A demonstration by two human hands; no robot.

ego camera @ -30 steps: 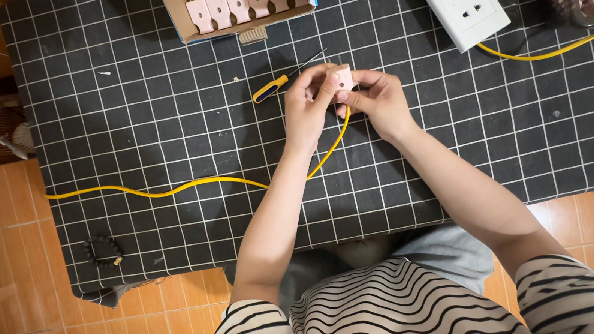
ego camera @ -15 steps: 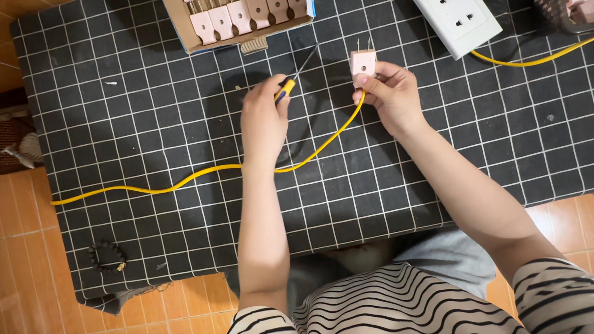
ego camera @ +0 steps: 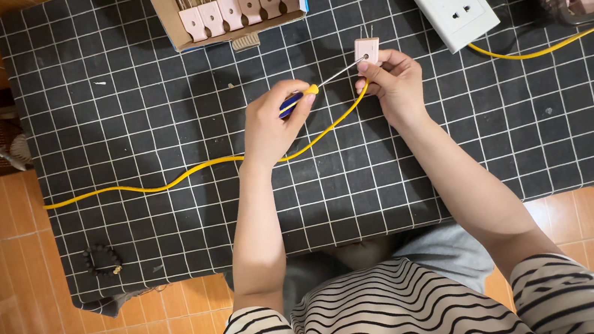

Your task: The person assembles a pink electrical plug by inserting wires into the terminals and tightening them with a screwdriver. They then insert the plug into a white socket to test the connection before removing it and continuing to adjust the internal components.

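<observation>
**Screwdriver tip meets plug**

Your right hand pinches a small pale pink two-pronged plastic plug above the black gridded mat. Your left hand grips a blue-and-yellow-handled screwdriver, its tip touching the plug.

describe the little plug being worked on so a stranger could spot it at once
On the black gridded mat, find the right hand near the white socket plate. It pinches a small pink plug, alone touched by the screwdriver; its look-alikes sit boxed.

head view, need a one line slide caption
Left hand points a screwdriver at a small pink plug held in the right hand over a gridded mat.
</observation>
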